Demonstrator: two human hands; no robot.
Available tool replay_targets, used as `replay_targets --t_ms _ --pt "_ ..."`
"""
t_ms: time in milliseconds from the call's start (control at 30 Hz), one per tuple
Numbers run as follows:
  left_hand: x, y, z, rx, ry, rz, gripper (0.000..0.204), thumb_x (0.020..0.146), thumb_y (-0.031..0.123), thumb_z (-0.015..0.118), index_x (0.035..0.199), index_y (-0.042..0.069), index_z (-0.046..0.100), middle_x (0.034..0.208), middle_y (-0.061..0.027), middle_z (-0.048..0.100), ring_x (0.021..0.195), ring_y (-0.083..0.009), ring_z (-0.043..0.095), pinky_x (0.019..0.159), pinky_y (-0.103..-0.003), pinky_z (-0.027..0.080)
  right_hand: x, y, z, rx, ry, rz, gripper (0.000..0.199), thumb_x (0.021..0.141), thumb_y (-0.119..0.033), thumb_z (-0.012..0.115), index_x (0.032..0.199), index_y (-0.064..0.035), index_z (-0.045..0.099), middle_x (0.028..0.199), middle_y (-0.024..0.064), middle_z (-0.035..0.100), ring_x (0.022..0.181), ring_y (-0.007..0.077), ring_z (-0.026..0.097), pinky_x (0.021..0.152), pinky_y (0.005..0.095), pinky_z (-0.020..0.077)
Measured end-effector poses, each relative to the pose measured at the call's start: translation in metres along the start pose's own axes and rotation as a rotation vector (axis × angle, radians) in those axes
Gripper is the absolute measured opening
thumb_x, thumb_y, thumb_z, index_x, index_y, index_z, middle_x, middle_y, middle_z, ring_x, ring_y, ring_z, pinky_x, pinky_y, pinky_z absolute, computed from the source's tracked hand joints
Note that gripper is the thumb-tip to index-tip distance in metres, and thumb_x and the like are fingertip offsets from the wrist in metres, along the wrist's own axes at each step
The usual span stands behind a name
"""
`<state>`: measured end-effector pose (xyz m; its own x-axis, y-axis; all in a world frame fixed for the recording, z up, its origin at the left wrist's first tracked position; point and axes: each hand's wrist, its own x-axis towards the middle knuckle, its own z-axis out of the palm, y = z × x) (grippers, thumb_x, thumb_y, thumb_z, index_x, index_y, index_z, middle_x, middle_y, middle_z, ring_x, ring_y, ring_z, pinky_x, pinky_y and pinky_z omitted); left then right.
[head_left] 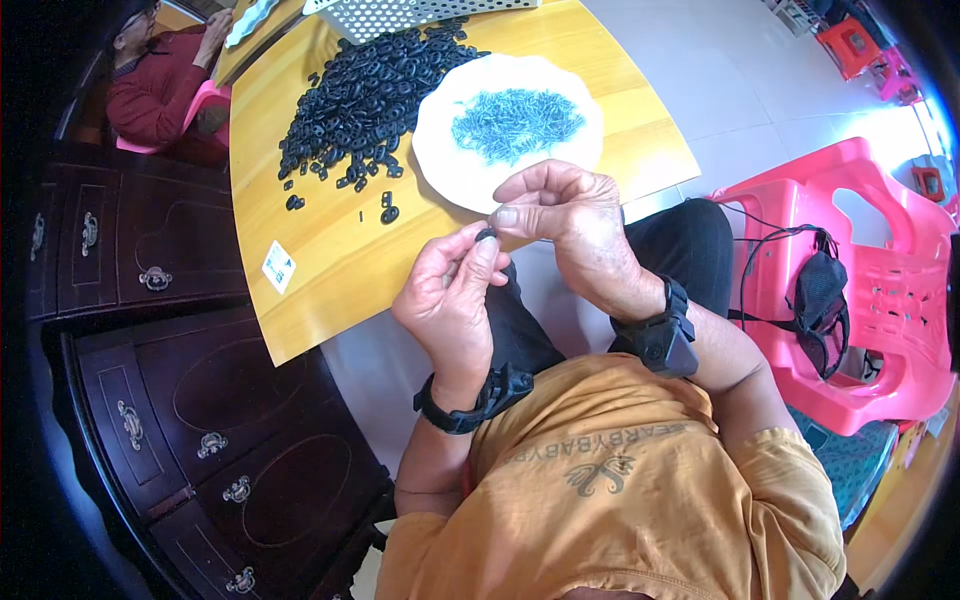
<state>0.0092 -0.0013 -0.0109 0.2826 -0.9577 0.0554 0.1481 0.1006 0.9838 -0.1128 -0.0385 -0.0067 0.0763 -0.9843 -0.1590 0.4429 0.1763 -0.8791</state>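
Between thumb and fingertips, my left hand (450,285) pinches a small black plastic piece (486,235). My right hand (575,215) meets it there, thumb and index finger pressed together at the piece's upper edge; whatever they pinch is too small to make out. Both hands are over the table's near edge, just below a white scalloped plate (437,165) that carries a heap of small shiny metal pins or screws (515,122). Left of the plate lies a large pile of similar black plastic pieces (375,95), with a few loose ones (389,212) nearer me.
A white perforated basket (370,18) stands at the table's (330,320) far side. A small white card (278,267) lies at the left. Dark wooden cabinets (220,430) flank the left, a pink plastic chair (850,200) the right. Another person (155,85) sits at the far left.
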Motion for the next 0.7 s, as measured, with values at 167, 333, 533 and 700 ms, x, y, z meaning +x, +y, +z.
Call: replay_targets --t_ms 167,333,533,700 --pt "0.0027 0.0033 -0.0020 -0.091 -0.012 -0.093 0.016 0.081 -0.001 0.063 0.094 -0.010 0.059 0.079 -0.0139 0.064 0.061 -0.0163 0.061 0.051 -0.024 0.049 -0.0003 -0.0008 -0.0011 0.054 -0.026 0.048 0.017 0.073 0.005 0.067 0.088 0.0029 0.061 0.078 0.0094 0.065 0.070 0.0157 0.064 0.068 0.0259 0.0525" --pt "0.0018 0.0034 -0.0032 -0.066 -0.021 -0.089 0.012 0.083 -0.002 0.062 0.093 -0.008 0.061 0.079 -0.0095 0.064 0.063 -0.0113 0.060 0.054 -0.020 0.049 -0.0003 -0.0010 -0.0010 0.030 -0.029 0.052 0.017 0.073 0.006 0.067 0.089 0.0030 0.061 0.078 0.0095 0.065 0.071 0.0159 0.064 0.068 0.0264 0.0527" --pt "-0.0013 0.0031 -0.0012 0.019 -0.003 -0.033 0.013 0.083 -0.001 0.062 0.094 -0.008 0.061 0.079 -0.0095 0.063 0.063 -0.0114 0.060 0.054 -0.021 0.048 -0.0001 0.0009 -0.0004 -0.012 -0.024 0.021 0.017 0.073 0.005 0.068 0.088 0.0026 0.061 0.078 0.0095 0.065 0.069 0.0150 0.064 0.067 0.0255 0.0527" --pt "-0.0019 0.0006 -0.0020 0.039 0.013 -0.016 0.015 0.082 0.000 0.062 0.095 -0.009 0.060 0.079 -0.0109 0.064 0.063 -0.0126 0.060 0.053 -0.021 0.049 -0.0008 0.0040 -0.0001 -0.023 -0.026 -0.013 0.017 0.073 0.005 0.068 0.088 0.0027 0.062 0.077 0.0088 0.066 0.067 0.0139 0.064 0.066 0.0236 0.0525"
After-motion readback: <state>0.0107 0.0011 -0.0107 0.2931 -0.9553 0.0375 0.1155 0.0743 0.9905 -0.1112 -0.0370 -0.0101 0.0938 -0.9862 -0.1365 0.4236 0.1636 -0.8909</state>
